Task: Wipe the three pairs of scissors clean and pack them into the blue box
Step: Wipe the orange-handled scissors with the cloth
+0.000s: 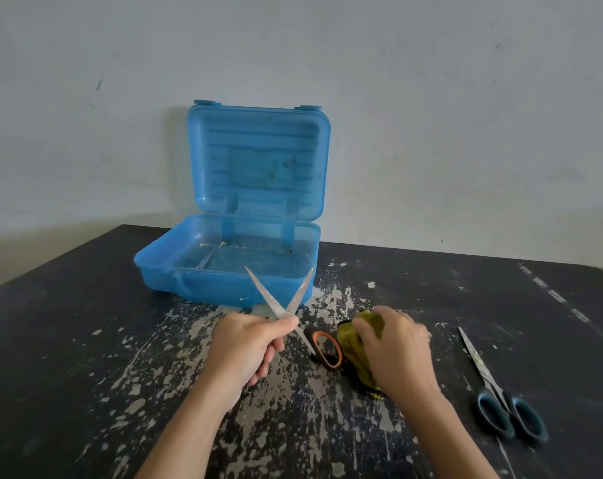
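Note:
My left hand (250, 347) grips a pair of scissors (279, 295) by its hidden handles, the two dull blades spread wide and pointing up in front of the blue box (175, 271). The box stands open, lid upright against the wall, its tray holding only specks of dirt. My right hand (395, 350) presses down on a crumpled yellow-green cloth (353, 347) on the table. An orange-and-black-handled pair of scissors (326, 349) lies between my hands, partly under the cloth. A third pair with blue-black handles (497, 392) lies flat at the right.
The dark table (85, 340) has worn, flaking pale patches across its middle. A pale wall (431, 133) rises right behind the box. The table's left edge runs diagonally at the far left.

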Available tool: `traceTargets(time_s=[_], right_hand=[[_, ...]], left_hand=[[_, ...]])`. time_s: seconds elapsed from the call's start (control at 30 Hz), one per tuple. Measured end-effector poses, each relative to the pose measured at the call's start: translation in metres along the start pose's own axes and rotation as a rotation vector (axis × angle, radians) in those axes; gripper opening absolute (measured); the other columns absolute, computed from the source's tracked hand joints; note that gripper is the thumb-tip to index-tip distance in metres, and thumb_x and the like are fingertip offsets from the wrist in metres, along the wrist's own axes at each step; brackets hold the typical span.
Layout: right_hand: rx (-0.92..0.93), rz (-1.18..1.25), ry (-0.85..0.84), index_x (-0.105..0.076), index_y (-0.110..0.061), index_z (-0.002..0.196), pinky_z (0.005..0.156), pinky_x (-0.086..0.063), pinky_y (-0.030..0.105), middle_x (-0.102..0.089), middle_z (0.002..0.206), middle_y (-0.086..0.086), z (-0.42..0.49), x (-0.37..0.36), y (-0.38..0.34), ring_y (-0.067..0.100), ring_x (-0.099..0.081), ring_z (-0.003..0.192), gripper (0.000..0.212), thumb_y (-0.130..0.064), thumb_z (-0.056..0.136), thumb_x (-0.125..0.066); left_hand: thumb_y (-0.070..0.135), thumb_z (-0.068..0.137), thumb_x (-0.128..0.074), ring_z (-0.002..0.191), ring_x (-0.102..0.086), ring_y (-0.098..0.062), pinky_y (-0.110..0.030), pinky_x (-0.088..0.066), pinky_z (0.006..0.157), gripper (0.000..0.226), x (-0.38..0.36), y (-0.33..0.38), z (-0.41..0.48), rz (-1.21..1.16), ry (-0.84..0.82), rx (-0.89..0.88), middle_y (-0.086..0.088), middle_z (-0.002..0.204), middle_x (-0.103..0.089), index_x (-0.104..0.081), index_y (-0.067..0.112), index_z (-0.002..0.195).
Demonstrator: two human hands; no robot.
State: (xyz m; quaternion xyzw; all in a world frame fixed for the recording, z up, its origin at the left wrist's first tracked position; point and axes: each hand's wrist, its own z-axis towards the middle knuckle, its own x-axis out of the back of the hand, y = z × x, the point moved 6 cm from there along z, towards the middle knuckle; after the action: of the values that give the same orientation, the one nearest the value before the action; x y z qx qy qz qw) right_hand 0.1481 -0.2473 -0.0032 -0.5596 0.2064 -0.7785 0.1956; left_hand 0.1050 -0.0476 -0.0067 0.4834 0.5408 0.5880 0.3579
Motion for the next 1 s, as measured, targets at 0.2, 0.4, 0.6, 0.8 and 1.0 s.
traceTargets(time_s=[0.2, 0.4, 0.6, 0.8, 1.0], right_hand=[[0.199, 0.383, 0.252, -0.066, -0.013, 0.097, 0.064, -0.039, 0.008, -0.060, 0.095, -0.002, -0.002, 0.025, -0.013, 0.006, -0.054, 0.081, 0.013, -0.009, 0.087, -0.058], [0.612, 0.434, 0.020, -0.068, -0.012, 0.103, 0.075, -0.045, 0.007, -0.057, 0.097, -0.007, -0.033, 0.016, -0.062, 0.000, -0.057, 0.085, 0.019, -0.009, 0.085, -0.061], [0.753, 0.128, 0.112, -0.063, 0.001, 0.087, 0.065, -0.052, 0.032, -0.052, 0.094, 0.011, -0.035, -0.008, -0.065, 0.021, -0.053, 0.076, 0.010, -0.003, 0.086, -0.054], [0.545, 0.069, 0.195, -0.064, 0.007, 0.079, 0.060, -0.049, 0.035, -0.052, 0.088, 0.015, -0.002, -0.008, -0.035, 0.033, -0.052, 0.074, 0.011, 0.010, 0.078, -0.054], [0.260, 0.276, 0.264, -0.068, -0.001, 0.094, 0.063, -0.035, 0.009, -0.054, 0.091, 0.006, 0.007, 0.020, -0.012, 0.020, -0.053, 0.080, 0.019, -0.001, 0.089, -0.050]], left_hand=[[0.034, 0.074, -0.077, 0.030, -0.037, -0.015, -0.019, -0.026, 0.033, 0.042, -0.001, 0.004, -0.002, 0.131, -0.007, -0.044, -0.005, 0.038, -0.047, -0.061, 0.001, 0.053], [0.030, 0.079, -0.073, 0.027, -0.037, -0.012, -0.017, -0.026, 0.030, 0.038, -0.011, 0.005, -0.004, 0.259, -0.054, -0.057, -0.003, 0.037, -0.049, -0.061, 0.004, 0.054], [0.031, 0.078, -0.074, 0.025, -0.036, -0.014, -0.015, -0.025, 0.029, 0.044, -0.011, 0.011, -0.008, 0.332, -0.026, -0.156, -0.006, 0.036, -0.048, -0.061, -0.001, 0.051], [0.038, 0.074, -0.076, 0.029, -0.038, -0.016, -0.030, -0.043, 0.045, 0.051, -0.018, 0.013, -0.008, 0.515, -0.064, -0.257, -0.008, 0.037, -0.050, -0.062, -0.004, 0.049], [0.037, 0.076, -0.075, 0.026, -0.038, -0.013, -0.011, -0.031, 0.036, 0.045, -0.013, 0.008, -0.006, 0.448, -0.088, -0.165, -0.003, 0.035, -0.049, -0.065, -0.003, 0.057]])
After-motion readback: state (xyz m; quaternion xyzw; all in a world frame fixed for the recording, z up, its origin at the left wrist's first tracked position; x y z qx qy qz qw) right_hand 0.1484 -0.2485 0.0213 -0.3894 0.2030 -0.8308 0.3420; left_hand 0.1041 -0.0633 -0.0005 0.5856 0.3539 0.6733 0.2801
